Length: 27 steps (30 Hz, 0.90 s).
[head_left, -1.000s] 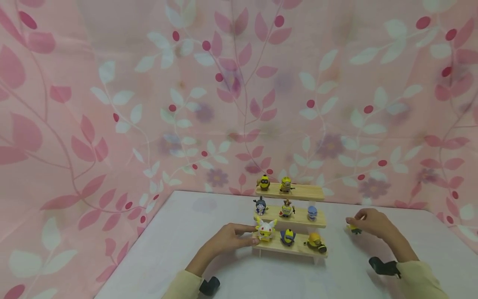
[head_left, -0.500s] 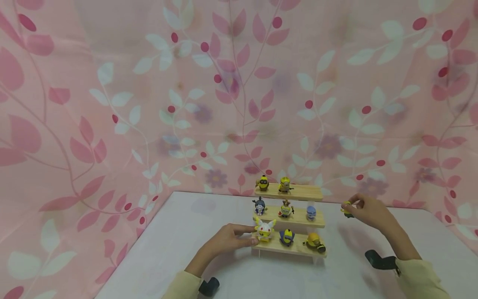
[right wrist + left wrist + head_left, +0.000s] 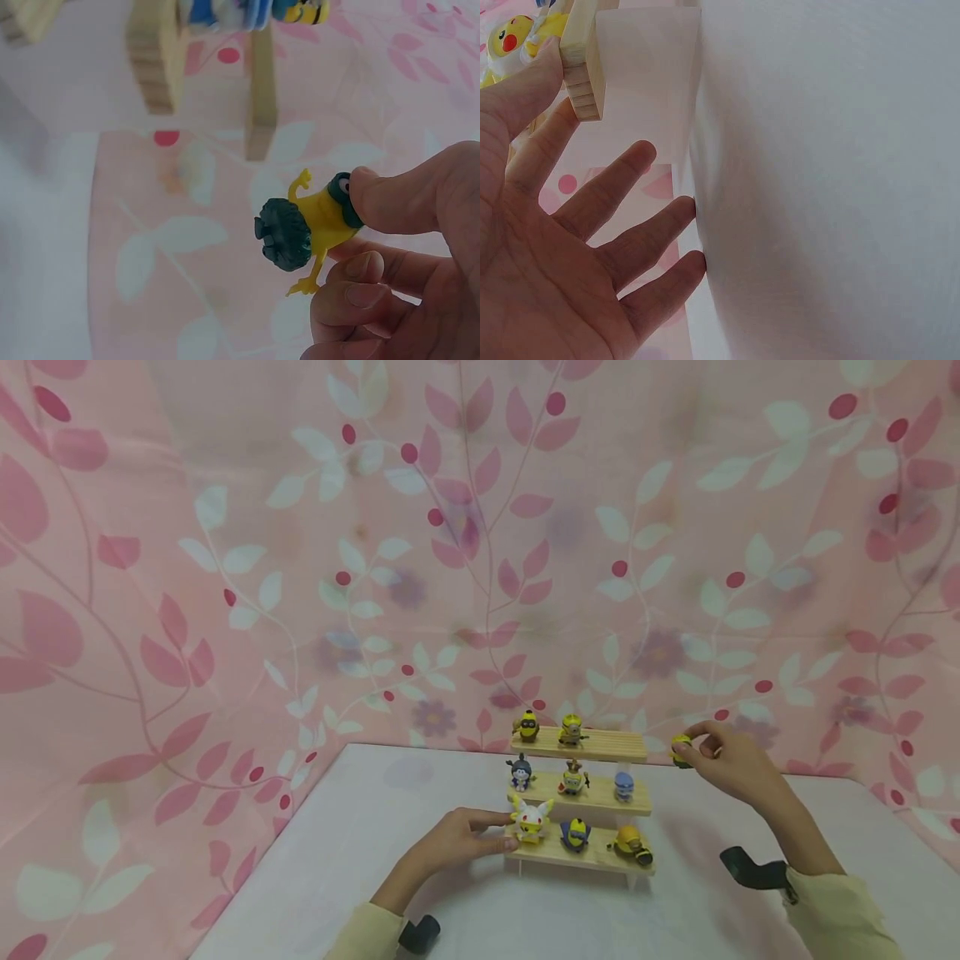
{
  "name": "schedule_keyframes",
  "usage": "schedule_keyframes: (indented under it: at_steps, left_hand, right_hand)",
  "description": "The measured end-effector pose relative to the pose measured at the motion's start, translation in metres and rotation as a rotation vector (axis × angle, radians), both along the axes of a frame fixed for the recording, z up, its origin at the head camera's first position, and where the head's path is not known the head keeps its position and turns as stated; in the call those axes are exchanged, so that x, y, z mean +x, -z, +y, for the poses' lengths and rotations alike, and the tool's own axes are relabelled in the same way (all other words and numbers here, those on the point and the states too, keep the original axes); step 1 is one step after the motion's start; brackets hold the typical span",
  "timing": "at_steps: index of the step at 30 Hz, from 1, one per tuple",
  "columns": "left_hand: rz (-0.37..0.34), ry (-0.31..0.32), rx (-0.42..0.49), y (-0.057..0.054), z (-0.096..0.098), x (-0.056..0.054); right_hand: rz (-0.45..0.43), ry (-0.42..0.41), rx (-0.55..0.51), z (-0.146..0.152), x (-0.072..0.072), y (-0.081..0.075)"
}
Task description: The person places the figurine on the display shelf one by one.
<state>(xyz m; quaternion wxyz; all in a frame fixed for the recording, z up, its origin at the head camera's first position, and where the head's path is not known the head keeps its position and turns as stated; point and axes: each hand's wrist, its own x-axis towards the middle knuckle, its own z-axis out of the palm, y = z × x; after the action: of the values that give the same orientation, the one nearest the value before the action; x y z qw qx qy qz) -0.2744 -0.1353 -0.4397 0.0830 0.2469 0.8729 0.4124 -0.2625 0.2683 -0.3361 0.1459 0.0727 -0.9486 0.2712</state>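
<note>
My right hand (image 3: 731, 764) pinches a small minion figurine (image 3: 322, 221) by its head, between thumb and fingers. It has a yellow body, a dark green skirt and dark green goggles, and is held in the air to the right of the top tier. My left hand (image 3: 465, 843) grips the left end of the bottom tier of a three-tier wooden display stand (image 3: 600, 793), thumb at the front and index finger behind. In the left wrist view its other fingers spread out below the board. Just by that thumb stands a white-hooded figurine (image 3: 530, 822) with yellow ears.
Two yellow figurines occupy the left and middle of the top tier (image 3: 618, 745). A dark-haired figurine (image 3: 521, 773), a crowned one (image 3: 573, 779) and a blue one (image 3: 623, 787) fill the middle tier. A caped figurine (image 3: 575, 835) and an orange-topped one (image 3: 632, 844) share the bottom tier.
My right hand has lifted the minion figurine from near the tabletop, moving up and left to beside the top tier. My left hand has stayed at the stand's lower left end.
</note>
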Motion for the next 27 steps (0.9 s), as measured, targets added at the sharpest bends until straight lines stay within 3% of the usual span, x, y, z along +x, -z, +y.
schedule_keyframes:
  at_steps: [14, 27]
  left_hand:
    - [-0.004, 0.002, 0.001, 0.0, 0.0, -0.001]
    - [0.008, 0.005, -0.002, 0.0, -0.001, 0.0]
  right_hand:
    - [0.026, -0.041, -0.082, -0.027, -0.008, -0.023]
    - [0.041, -0.131, -0.117, -0.054, -0.028, -0.027]
